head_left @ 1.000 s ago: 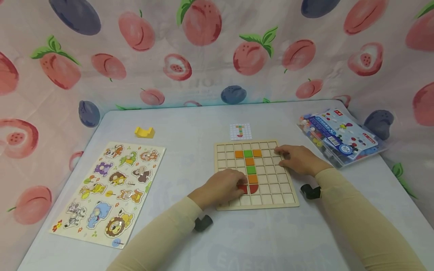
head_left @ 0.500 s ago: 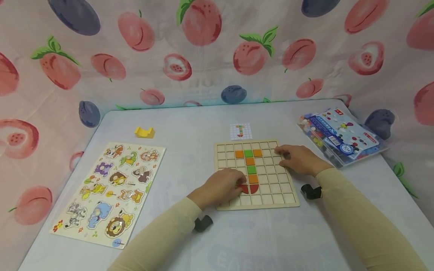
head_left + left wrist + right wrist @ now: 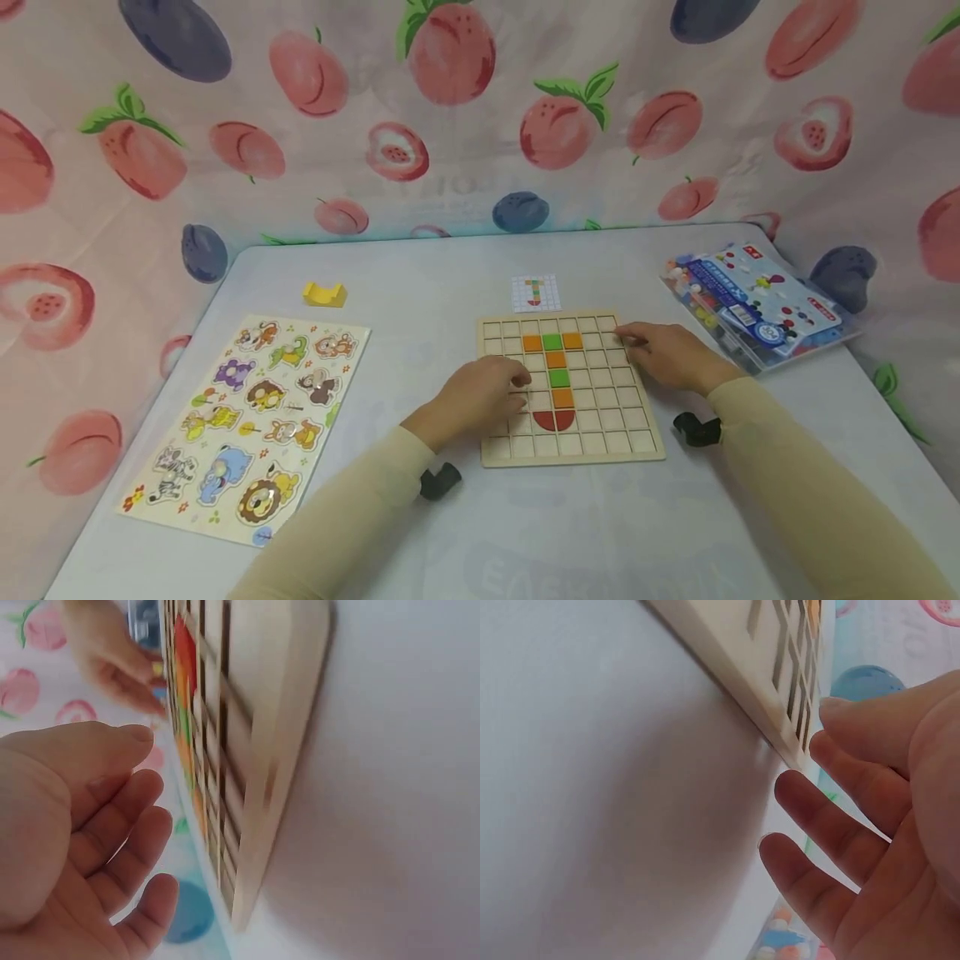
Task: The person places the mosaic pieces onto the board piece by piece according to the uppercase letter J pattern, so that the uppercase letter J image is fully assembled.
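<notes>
A wooden grid board lies on the table with orange and green square tiles set in a T shape. Two red quarter-round tiles sit side by side at the foot of the column. Over the board's left part is my left hand, fingers loosely bent; the left wrist view shows nothing between them. My right hand is at the board's upper right edge, its fingers relaxed and holding nothing. Whether its fingertips touch the rim I cannot tell. Behind the board lies a small pattern card with a similar coloured figure.
An animal puzzle board lies on the left, with a yellow curved block behind it. At the back right stands a clear plastic box of colourful pieces. A fruit-print cloth hangs behind the table.
My left hand has drawn back up and left from the red tiles, and both now show fully. The right hand stays at the board's edge.
</notes>
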